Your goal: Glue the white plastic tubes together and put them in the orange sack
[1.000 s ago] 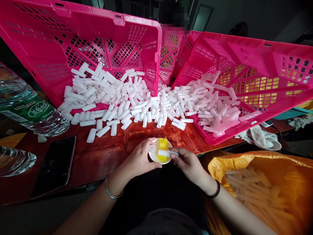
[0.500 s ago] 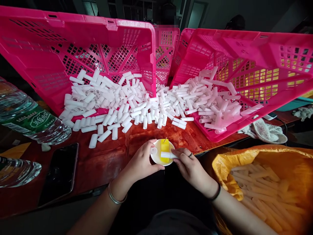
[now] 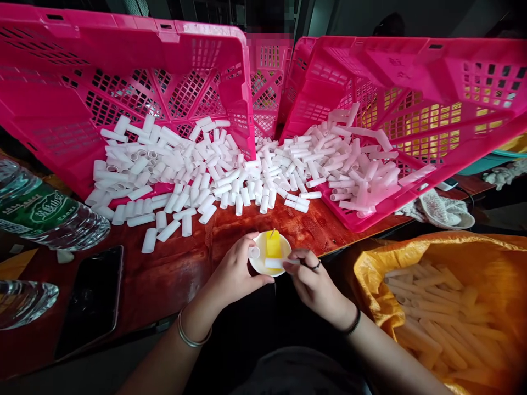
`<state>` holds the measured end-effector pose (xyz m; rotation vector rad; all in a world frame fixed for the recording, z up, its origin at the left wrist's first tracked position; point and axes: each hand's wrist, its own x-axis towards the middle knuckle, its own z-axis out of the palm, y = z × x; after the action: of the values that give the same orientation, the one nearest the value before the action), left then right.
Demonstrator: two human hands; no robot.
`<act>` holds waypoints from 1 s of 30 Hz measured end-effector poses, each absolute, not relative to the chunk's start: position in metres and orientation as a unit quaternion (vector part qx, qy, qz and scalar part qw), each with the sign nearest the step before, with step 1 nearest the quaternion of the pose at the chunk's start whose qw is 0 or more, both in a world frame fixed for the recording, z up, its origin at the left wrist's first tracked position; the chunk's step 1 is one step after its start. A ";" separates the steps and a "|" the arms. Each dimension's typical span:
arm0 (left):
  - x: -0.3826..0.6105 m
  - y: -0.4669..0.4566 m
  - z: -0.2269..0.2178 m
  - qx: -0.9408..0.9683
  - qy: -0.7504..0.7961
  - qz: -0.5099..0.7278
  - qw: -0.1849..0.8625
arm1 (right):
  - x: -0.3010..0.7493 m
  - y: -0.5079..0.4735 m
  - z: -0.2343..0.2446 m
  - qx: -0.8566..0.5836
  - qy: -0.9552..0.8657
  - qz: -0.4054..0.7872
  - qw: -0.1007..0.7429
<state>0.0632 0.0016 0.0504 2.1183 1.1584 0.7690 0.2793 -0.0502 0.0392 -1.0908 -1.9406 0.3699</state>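
Observation:
My left hand (image 3: 236, 269) curls around the left side of a small white bowl (image 3: 288, 241). A short white tube (image 3: 254, 253) sits in its grasp, open end toward me. In the bowl stands a yellow block (image 3: 272, 237), with a small thin piece sticking out at its top. My right hand (image 3: 313, 276) is closed, pinching another white tube (image 3: 273, 263) that lies sideways across the lower part of the block. Its right end is hidden by my fingers. Beyond the bowl, many loose white tubes (image 3: 201, 186) are heaped on the table.
Two pink crates (image 3: 242, 82), (image 3: 411, 71) lie tipped toward me, tubes spilling out. To the right, an orange sack (image 3: 366, 274) holds longer pale tubes. A phone (image 3: 91, 296) and water bottles (image 3: 53, 208) are on the left of the reddish table (image 3: 164, 274). White gloves (image 3: 444, 211) lie at right.
The view has shifted slightly, so crates and table sit further left and higher. The right hand's tube has tilted a little and sits lower against the yellow block. Both hands keep their holds.

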 end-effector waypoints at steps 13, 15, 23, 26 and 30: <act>0.062 0.003 0.046 0.801 0.415 0.314 0.296 | 0.280 -0.039 0.053 -0.494 -0.664 0.197 0.525; 0.062 0.002 0.047 0.800 0.417 0.317 0.294 | 0.280 -0.036 0.053 -0.482 -0.698 0.172 0.501; 0.058 0.002 0.053 0.810 0.437 0.274 0.280 | 0.285 -0.035 0.046 -0.476 -0.732 0.202 0.444; 0.052 0.003 0.060 0.831 0.425 0.279 0.224 | 0.286 -0.035 0.048 -0.474 -0.723 0.207 0.458; 0.044 0.000 0.082 0.842 0.432 0.269 0.179 | 0.283 -0.039 0.061 -0.453 -0.706 0.181 0.514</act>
<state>0.0441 -0.0002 0.0823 2.3811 1.2211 0.7601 0.2828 -0.0389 0.0612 -1.0883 -1.6958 0.4354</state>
